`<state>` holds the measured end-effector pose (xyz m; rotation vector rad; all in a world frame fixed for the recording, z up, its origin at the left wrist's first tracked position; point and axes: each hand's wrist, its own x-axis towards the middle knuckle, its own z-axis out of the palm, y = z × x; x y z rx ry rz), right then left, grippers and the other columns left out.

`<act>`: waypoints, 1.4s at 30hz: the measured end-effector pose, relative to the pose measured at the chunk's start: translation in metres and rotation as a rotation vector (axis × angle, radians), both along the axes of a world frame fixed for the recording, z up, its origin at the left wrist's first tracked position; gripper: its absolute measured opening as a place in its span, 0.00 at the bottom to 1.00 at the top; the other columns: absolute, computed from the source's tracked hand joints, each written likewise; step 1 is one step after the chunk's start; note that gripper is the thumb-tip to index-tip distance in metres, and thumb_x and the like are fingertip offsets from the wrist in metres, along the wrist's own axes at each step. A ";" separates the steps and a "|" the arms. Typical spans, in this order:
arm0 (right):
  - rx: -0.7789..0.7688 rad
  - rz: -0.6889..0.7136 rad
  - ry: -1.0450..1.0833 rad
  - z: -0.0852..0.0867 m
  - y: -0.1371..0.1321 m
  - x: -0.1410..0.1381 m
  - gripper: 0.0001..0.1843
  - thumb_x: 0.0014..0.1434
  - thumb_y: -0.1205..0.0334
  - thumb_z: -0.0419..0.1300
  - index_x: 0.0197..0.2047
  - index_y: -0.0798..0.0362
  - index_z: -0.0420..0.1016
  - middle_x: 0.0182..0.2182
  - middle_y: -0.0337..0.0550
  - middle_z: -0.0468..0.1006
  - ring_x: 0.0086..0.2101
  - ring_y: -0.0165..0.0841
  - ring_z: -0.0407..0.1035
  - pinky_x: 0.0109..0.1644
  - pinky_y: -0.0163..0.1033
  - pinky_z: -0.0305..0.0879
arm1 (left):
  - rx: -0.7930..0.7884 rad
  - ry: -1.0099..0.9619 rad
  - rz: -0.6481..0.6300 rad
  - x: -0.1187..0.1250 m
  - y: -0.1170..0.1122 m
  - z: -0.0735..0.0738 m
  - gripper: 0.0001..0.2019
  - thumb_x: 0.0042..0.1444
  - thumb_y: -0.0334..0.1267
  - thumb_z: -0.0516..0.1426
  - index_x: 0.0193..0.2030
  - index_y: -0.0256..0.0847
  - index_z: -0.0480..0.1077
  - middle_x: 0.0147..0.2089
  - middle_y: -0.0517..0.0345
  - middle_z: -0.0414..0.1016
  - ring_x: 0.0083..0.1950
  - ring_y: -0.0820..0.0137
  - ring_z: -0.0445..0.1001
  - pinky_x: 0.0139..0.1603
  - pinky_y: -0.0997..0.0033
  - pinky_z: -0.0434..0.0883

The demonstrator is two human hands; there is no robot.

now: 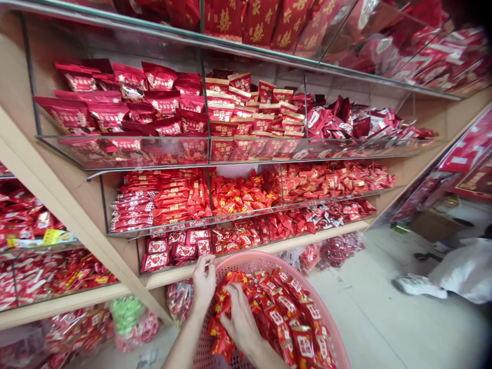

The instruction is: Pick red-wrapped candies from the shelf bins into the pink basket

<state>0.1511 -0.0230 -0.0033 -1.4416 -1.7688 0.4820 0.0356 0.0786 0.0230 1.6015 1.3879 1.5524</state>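
A pink perforated plastic basket (336, 328) full of red-wrapped candies (282, 307) stands below the shelves. My right hand (242, 318) is over the candies at the basket's left side, its thumb apart from the bent fingers and nothing visibly gripped. Beside the basket's left rim is my left hand (204, 282), raised in front of the lowest shelf with its fingers curled in. Whatever that hand may hold is hidden. Closest to it are red packets with white labels (184, 251) on that shelf.
Glass-fronted shelves (246, 166) hold rows of red packets. Bagged goods (342, 251) lie on the floor under the shelves. On the right are a person's shoe (421, 285) and a whitish bag-like shape (467, 269). A wooden post (77, 200) slants across the left.
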 end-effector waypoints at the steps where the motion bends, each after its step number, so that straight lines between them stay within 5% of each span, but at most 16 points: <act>1: -0.005 0.033 -0.031 0.002 0.000 -0.002 0.39 0.42 0.77 0.52 0.58 0.46 0.55 0.54 0.46 0.61 0.55 0.40 0.60 0.57 0.47 0.61 | -0.001 -0.004 -0.001 0.000 0.000 0.000 0.08 0.55 0.38 0.50 0.36 0.40 0.69 0.37 0.56 0.73 0.41 0.67 0.72 0.45 0.66 0.69; 14: 0.048 0.213 -0.348 -0.011 0.015 -0.027 0.27 0.49 0.69 0.57 0.53 0.54 0.58 0.50 0.51 0.66 0.52 0.43 0.60 0.60 0.57 0.52 | -0.047 -0.139 0.062 -0.005 0.002 -0.003 0.10 0.54 0.41 0.51 0.37 0.40 0.69 0.37 0.53 0.75 0.40 0.67 0.74 0.45 0.65 0.70; 28: -0.016 0.138 -0.423 -0.024 0.012 -0.025 0.38 0.53 0.52 0.58 0.63 0.51 0.49 0.59 0.51 0.60 0.59 0.46 0.52 0.61 0.59 0.47 | -0.056 -0.178 0.044 -0.006 0.004 -0.006 0.10 0.52 0.42 0.53 0.36 0.40 0.70 0.36 0.53 0.75 0.40 0.66 0.74 0.45 0.63 0.70; 35: -0.016 0.103 -0.389 -0.001 0.008 -0.010 0.39 0.51 0.53 0.61 0.63 0.47 0.50 0.57 0.49 0.63 0.57 0.46 0.56 0.60 0.59 0.49 | -0.079 -0.168 0.035 -0.006 0.004 -0.006 0.09 0.53 0.41 0.53 0.37 0.40 0.70 0.37 0.54 0.75 0.41 0.66 0.74 0.45 0.65 0.69; 39: -0.067 0.064 -0.370 0.021 -0.009 0.003 0.29 0.54 0.58 0.58 0.58 0.47 0.57 0.54 0.48 0.67 0.53 0.42 0.62 0.56 0.52 0.58 | -0.083 -0.164 0.031 -0.005 0.002 -0.003 0.09 0.53 0.41 0.53 0.37 0.41 0.70 0.37 0.54 0.75 0.42 0.66 0.74 0.45 0.65 0.69; 42: -0.260 0.107 -0.491 0.013 -0.027 0.008 0.16 0.57 0.65 0.53 0.49 0.51 0.67 0.44 0.48 0.75 0.42 0.39 0.71 0.45 0.43 0.68 | -0.088 -0.163 0.028 -0.004 0.001 -0.001 0.09 0.53 0.42 0.52 0.37 0.41 0.69 0.37 0.54 0.75 0.41 0.66 0.74 0.44 0.65 0.69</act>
